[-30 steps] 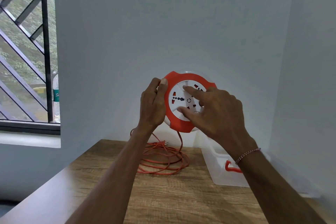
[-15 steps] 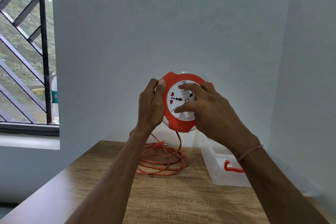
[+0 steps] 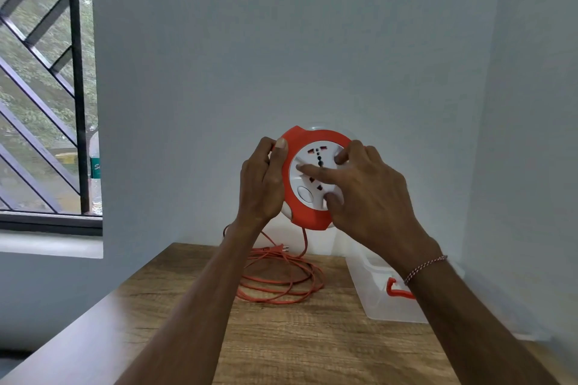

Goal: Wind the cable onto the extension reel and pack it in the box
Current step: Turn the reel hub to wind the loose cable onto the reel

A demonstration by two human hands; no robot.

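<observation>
Reel held up in the air in front of the wall, above the table's far edge, socket face toward the camera. Left hand grips the reel's left orange rim, thumb on the front, fingers curled behind. Right hand lies across the white socket face, index finger stretched straight to the left, thumb on the lower rim, other fingers spread on the right side; fingers mostly straight, pressing rather than wrapping.

Cable drops from the reel's bottom edge and lies in loose orange loops on the table, near the back edge by the wall. Plug rests at the top of the loops. Most of the cable is unwound.

Box, clear plastic with an orange latch, sits on the table at the right, against the corner, just beside the loops but not touching. Right forearm passes over it.

Bare wood across the table's near half, between and under the forearms. Table's left edge runs diagonal toward the window, with its dark grille. A bottle stands on the sill at the frame's edge, partly hidden.
</observation>
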